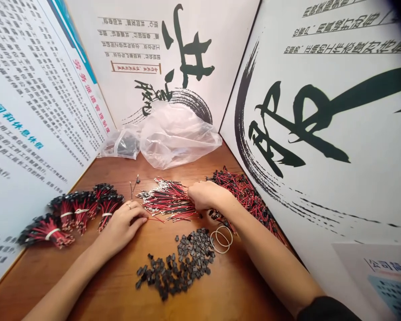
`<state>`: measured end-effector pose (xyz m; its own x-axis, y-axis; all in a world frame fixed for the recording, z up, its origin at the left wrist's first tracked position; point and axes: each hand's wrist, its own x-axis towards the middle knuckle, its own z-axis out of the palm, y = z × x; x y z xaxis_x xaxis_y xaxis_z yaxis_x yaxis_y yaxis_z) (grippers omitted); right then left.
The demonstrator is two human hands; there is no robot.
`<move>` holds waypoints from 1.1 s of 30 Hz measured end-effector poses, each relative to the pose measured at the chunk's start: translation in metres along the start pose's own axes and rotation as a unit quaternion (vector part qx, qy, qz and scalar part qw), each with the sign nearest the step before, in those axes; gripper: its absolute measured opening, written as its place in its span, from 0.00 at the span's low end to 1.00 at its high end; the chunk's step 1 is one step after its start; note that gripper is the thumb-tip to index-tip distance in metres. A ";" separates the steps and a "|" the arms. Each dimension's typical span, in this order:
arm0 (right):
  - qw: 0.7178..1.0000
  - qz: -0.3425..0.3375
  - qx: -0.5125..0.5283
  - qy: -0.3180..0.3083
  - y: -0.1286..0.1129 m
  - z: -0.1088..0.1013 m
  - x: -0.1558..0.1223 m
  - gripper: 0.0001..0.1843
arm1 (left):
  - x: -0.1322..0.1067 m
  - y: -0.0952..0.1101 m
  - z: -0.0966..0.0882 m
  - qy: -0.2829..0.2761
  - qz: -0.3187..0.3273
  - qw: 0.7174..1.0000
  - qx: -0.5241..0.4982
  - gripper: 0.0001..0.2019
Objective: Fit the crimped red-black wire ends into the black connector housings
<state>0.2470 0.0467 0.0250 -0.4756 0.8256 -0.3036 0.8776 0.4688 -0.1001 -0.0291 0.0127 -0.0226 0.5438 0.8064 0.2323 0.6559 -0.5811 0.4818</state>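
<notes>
Two bare hands sit at the middle of a wooden table (227, 285), which is hemmed in by printed display boards (321, 133). The right hand (205, 195) is curled down at the right end of a loose pile of red and black wires (169, 200), its fingers bunched against the strands. From here I can't tell whether it is pinching any of them, as the fingertips are hidden. The left hand (122, 225), with a ring on one finger, lies palm down just left of the pile, its fingers lightly curved. A thin red wire (156, 218) runs out from beneath them, but whether they grip it is unclear.

The pile lies at centre, its wires running roughly left to right, with bare metal ends fanning toward the left and red and black lengths trailing right. Behind the right hand, toward the upper right, a second heap of wires with black plugs (243, 196) runs along the board. Banded bundles of wires (76, 211) lie at the left, and two rubber bands (222, 238) sit below the right wrist. Small black connectors (177, 263) are scattered at lower centre, and clear plastic bags (177, 136) slump in the far corner.
</notes>
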 end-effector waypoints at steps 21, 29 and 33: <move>0.998 0.011 -0.005 -0.068 -0.001 -0.001 -0.001 0.07 | -0.001 0.004 -0.004 -0.009 -0.074 0.997 -0.009 0.08; 0.995 -0.029 0.023 -0.095 0.012 -0.006 -0.004 0.06 | -0.004 0.000 0.001 -0.025 -0.018 0.999 0.028 0.10; 0.995 -0.026 0.050 -0.087 0.011 -0.016 -0.016 0.08 | -0.004 0.001 0.005 -0.049 -0.005 0.997 0.064 0.11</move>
<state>0.2634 0.0440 0.0442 -0.5106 0.7307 -0.4532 0.8579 0.4686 -0.2109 -0.0280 0.0081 -0.0278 0.5819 0.8010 0.1407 0.7194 -0.5877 0.3702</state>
